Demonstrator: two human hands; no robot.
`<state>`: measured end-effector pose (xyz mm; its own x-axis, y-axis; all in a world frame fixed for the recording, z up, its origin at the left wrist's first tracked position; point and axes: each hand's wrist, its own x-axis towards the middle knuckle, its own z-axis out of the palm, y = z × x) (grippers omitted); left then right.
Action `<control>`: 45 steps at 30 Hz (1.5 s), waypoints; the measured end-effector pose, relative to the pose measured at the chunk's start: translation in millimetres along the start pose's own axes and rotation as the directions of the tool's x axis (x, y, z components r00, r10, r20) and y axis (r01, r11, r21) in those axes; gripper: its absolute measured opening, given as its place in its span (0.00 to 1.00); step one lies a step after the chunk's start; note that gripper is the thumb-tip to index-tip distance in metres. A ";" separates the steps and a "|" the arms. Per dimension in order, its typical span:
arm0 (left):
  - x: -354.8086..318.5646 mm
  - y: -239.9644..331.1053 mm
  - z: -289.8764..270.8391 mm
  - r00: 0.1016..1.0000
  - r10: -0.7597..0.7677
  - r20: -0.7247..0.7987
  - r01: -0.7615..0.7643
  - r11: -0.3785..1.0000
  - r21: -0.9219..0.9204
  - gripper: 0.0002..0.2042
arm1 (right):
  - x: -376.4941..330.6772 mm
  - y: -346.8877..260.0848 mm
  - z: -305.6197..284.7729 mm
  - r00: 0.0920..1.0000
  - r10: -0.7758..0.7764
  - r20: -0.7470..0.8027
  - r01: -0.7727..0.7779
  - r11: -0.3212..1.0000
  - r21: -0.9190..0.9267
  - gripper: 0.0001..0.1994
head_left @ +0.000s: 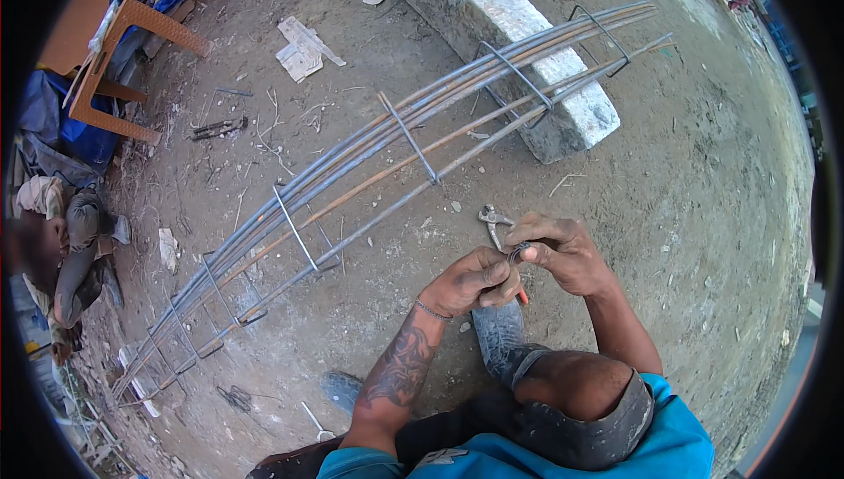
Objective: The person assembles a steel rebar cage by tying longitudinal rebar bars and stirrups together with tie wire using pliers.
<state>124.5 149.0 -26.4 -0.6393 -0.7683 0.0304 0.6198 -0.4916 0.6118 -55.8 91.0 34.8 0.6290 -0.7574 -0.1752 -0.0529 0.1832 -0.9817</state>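
A small dark loop of tie wire [519, 252] is pinched between my two hands. My left hand [479, 283] closes on it from the left, and my right hand [563, 250] grips it from the right with thumb and fingers together. Just beyond them, a pair of pincers [494, 215] lies on the ground; my hands hide its middle, and one red handle end shows below. A long rebar cage [369, 176], with several bars inside square stirrups, slants from lower left to upper right in front of me.
The cage's far right end rests on a concrete block [576, 114]. Another person [75, 250] sits at the left edge, near an orange chair [119, 92] and blue sheeting. Wire bundles [236, 398], a dark tool [220, 128] and paper scraps [303, 48] lie on the dirt.
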 end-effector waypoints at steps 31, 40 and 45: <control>-0.2 23.7 -6.0 0.939 0.114 -0.324 0.042 0.898 0.437 0.20 | 4.0 -2.6 11.4 0.961 -0.185 -0.203 0.058 0.859 -0.508 0.11; 2.8 18.8 -1.0 0.907 0.156 -0.391 -0.003 0.931 0.366 0.20 | 3.2 10.0 15.3 0.933 0.123 -0.339 -0.141 0.990 -0.030 0.12; -0.6 21.4 -4.6 0.924 0.123 -0.362 0.001 0.946 0.324 0.18 | 4.3 8.3 14.8 0.939 0.089 -0.333 -0.084 0.996 0.028 0.12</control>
<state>140.3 137.1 -17.0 -0.3502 -0.9186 -0.1831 0.4380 -0.3334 0.8349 -42.1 98.5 27.0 0.3276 -0.9035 -0.2764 -0.0838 0.2637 -0.9610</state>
